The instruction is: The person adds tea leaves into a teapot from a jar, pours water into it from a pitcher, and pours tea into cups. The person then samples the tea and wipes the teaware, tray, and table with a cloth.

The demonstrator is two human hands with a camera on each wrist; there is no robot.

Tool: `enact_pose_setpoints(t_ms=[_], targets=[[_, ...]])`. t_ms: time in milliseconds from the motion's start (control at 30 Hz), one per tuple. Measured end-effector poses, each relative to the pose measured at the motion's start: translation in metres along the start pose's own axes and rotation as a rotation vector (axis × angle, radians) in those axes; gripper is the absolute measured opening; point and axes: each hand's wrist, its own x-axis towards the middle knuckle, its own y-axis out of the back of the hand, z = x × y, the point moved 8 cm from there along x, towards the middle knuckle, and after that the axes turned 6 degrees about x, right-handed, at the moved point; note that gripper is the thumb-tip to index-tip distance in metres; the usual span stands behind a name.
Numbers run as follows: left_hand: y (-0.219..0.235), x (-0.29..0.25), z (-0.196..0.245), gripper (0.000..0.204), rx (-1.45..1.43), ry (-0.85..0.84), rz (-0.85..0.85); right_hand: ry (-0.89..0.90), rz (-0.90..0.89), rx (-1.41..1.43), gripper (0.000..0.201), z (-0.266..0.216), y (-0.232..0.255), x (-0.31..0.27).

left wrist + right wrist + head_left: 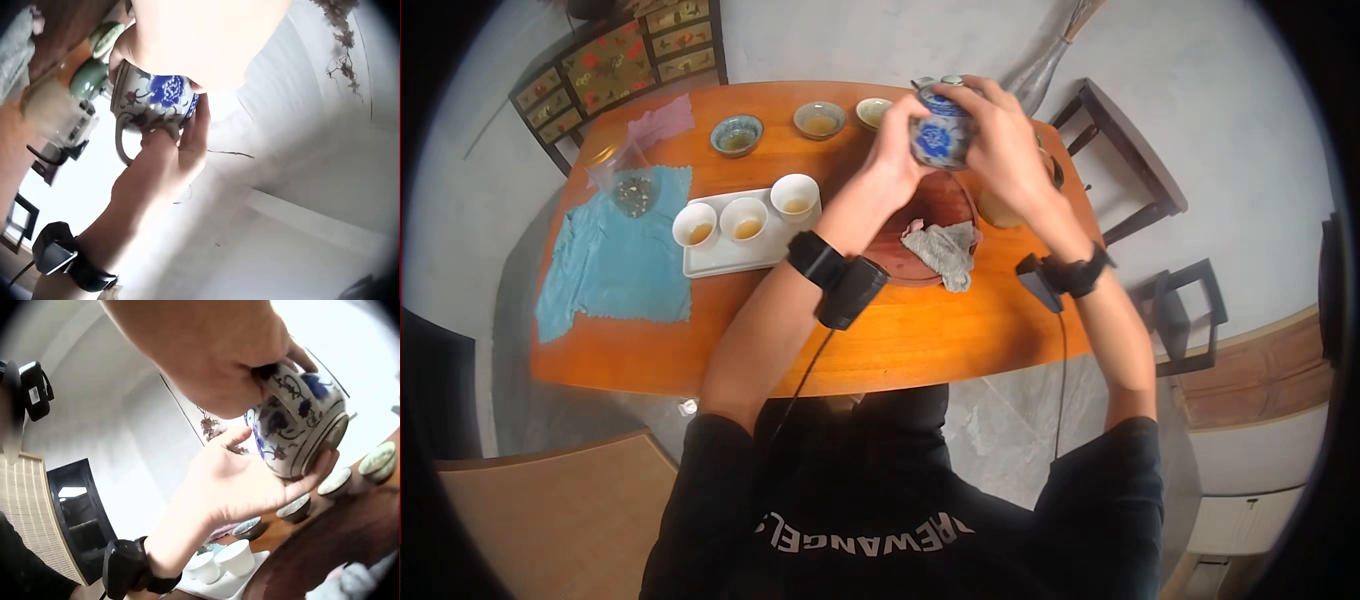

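A blue-and-white porcelain teapot (940, 138) with a flower pattern is held up in both hands above the far side of the table. In the head view the left hand (896, 150) grips its left side and the right hand (1006, 135) its right side, with fingers over the top. From the right wrist, the left hand (231, 481) cradles the tilted pot (294, 428) at its base, and the right hand (219, 356) grips beside the handle. The left wrist view shows the right hand (159, 156) curled near the handle of the pot (156, 94).
On the wooden table (850, 345) are a round red-brown tray (890, 262) with a grey cloth (945, 255), a white tray (705, 265) with three white cups, several small bowls along the far edge, a blue cloth (615, 270) and a jar (633, 192).
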Motion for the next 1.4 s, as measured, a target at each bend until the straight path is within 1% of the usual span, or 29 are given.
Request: enact_pose_setpoints(t_ms=[67,133,167,200,267,433,500,567,667,767,833,867,933,967,1033,1067,1100,1167,1200,1233,1267,1300,1367,1400], targets=[[0.018,-0.001,0.001,0.041,0.077,0.034,0.063,-0.039,0.069,0.049,0.062,0.004,-0.019,-0.011],[0.029,0.001,-0.003,0.046,0.158,0.091,0.055,-0.087,0.129,0.105,0.062,0.006,-0.039,-0.024],[0.034,0.002,-0.007,0.048,0.173,0.131,0.053,-0.147,0.125,0.136,0.063,0.006,-0.049,-0.029],[0.039,0.001,-0.01,0.048,0.189,0.128,0.053,-0.146,0.141,0.151,0.064,0.004,-0.057,-0.034],[0.054,0.0,-0.021,0.049,0.247,0.19,0.07,-0.159,0.164,0.161,0.063,-0.001,-0.069,-0.042],[0.079,-0.005,-0.027,0.046,0.28,0.178,0.081,-0.237,0.244,0.185,0.059,-0.018,-0.087,-0.056],[0.092,-0.006,-0.024,0.044,0.339,0.128,0.141,-0.253,0.285,0.219,0.06,-0.025,-0.091,-0.059],[0.101,-0.006,-0.027,0.041,0.343,0.16,0.172,-0.246,0.304,0.223,0.06,-0.03,-0.095,-0.062],[0.103,-0.007,-0.029,0.043,0.352,0.155,0.175,-0.263,0.311,0.229,0.059,-0.031,-0.1,-0.064],[0.101,-0.011,-0.026,0.042,0.393,0.134,0.189,-0.267,0.317,0.247,0.053,-0.032,-0.103,-0.067],[0.097,-0.018,-0.025,0.033,0.334,0.157,0.148,-0.265,0.345,0.237,0.056,-0.039,-0.104,-0.072],[0.092,-0.028,-0.02,0.033,0.332,0.154,0.154,-0.26,0.341,0.242,0.056,-0.041,-0.105,-0.074],[0.078,-0.056,0.006,0.035,0.436,-0.076,0.175,-0.261,0.333,0.218,0.062,-0.045,-0.105,-0.079],[0.072,-0.073,0.012,0.035,0.436,-0.077,0.183,-0.258,0.329,0.224,0.062,-0.047,-0.106,-0.082],[0.063,-0.118,0.054,0.054,0.46,-0.394,0.351,-0.287,0.297,0.177,0.068,-0.049,-0.107,-0.088],[0.056,-0.14,0.074,0.062,0.553,-0.447,0.359,-0.302,0.27,0.185,0.071,-0.051,-0.108,-0.09],[0.057,-0.16,0.093,0.07,0.645,-0.502,0.364,-0.299,0.27,0.185,0.071,-0.054,-0.108,-0.092],[0.09,-0.195,0.126,0.072,0.749,-0.81,0.565,-0.289,0.254,0.178,0.077,-0.06,-0.11,-0.095],[0.112,-0.202,0.133,0.072,0.752,-0.813,0.566,-0.286,0.227,0.173,0.077,-0.06,-0.109,-0.096],[0.136,-0.21,0.142,0.074,0.826,-0.836,0.604,-0.283,0.23,0.177,0.077,-0.061,-0.106,-0.096],[0.155,-0.218,0.148,0.075,0.901,-0.857,0.643,-0.273,0.222,0.17,0.076,-0.063,-0.104,-0.096],[0.17,-0.226,0.149,0.075,0.903,-0.858,0.648,-0.264,0.21,0.164,0.075,-0.065,-0.103,-0.096],[0.2,-0.226,0.136,0.08,1.064,-0.573,0.616,-0.248,0.191,0.149,0.076,-0.068,-0.101,-0.096],[0.214,-0.227,0.13,0.088,1.132,-0.5,0.6,-0.249,0.199,0.083,0.076,-0.072,-0.096,-0.096]])
